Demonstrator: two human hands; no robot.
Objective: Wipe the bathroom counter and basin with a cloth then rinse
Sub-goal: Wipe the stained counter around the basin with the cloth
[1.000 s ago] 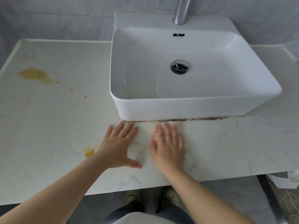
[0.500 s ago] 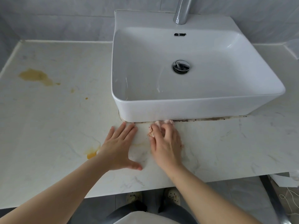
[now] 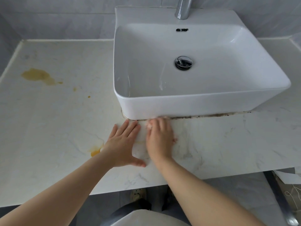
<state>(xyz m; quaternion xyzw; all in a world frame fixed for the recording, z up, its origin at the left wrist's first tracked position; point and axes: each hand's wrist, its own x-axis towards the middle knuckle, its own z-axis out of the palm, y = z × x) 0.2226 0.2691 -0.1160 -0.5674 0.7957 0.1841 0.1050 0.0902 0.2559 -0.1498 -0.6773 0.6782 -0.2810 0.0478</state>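
Note:
A white rectangular basin [image 3: 195, 101] stands on a pale marble counter [image 3: 57, 119]. My right hand [image 3: 160, 139] presses down on a small pale pink cloth [image 3: 149, 126] at the foot of the basin's front wall; only scraps of the cloth show past my fingers. My left hand [image 3: 123, 144] lies flat beside it on the counter, fingers spread, holding nothing. A yellow-brown stain [image 3: 37, 75] marks the counter's far left. An orange blot [image 3: 95, 152] sits just left of my left wrist.
A chrome tap [image 3: 183, 8] hangs over the basin's back, above the drain plug [image 3: 183, 62]. Dark grime [image 3: 211, 115] lines the seam under the basin's front right. Grey tiled wall runs behind. The counter's front edge lies near my forearms, with my shoes [image 3: 138, 194] on the floor below.
My right hand slid forward from the open counter to the basin's base, with the cloth bunching under its fingertips. My left hand stayed flat in place.

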